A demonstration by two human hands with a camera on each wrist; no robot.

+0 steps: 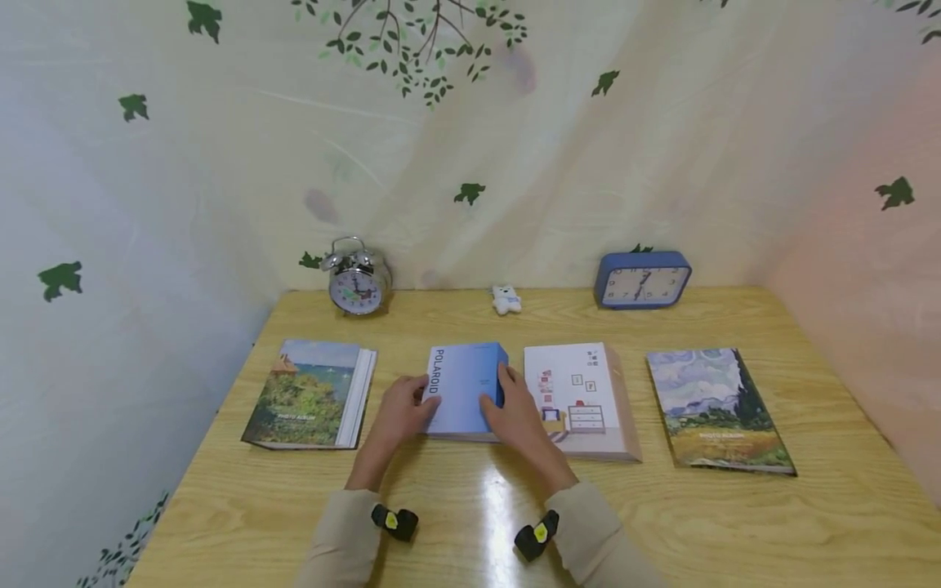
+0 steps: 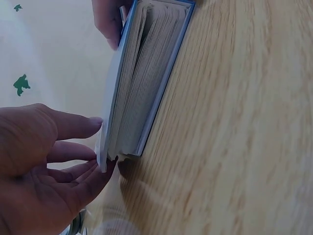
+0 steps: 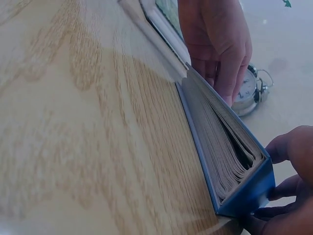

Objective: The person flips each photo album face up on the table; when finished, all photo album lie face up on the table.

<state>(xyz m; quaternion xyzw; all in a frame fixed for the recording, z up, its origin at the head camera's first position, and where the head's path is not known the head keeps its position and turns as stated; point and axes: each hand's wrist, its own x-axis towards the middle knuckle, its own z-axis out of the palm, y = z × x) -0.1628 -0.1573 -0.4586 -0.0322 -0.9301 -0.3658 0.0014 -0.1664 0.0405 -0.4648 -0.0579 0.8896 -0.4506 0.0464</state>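
A blue photo album (image 1: 461, 384) marked POLAROID lies closed on the wooden table, between both hands. My left hand (image 1: 401, 407) pinches its left edge, thumb on the cover and fingertips under the cover's lip, as the left wrist view shows. Opposite it, my right hand (image 1: 519, 411) holds the album's spine (image 3: 249, 192), thumb on top and the other fingers against the side. The page block (image 2: 146, 63) shows between the covers in the left wrist view, with a narrow gap among the pages.
Close on the right lies a white album (image 1: 569, 388) with a room drawing. Painted-landscape albums lie at far left (image 1: 312, 392) and far right (image 1: 716, 404). Behind stand a silver alarm clock (image 1: 359, 286), a small white bear figure (image 1: 506, 300) and a blue clock (image 1: 643, 280), before a leaf-patterned curtain (image 1: 515, 163).
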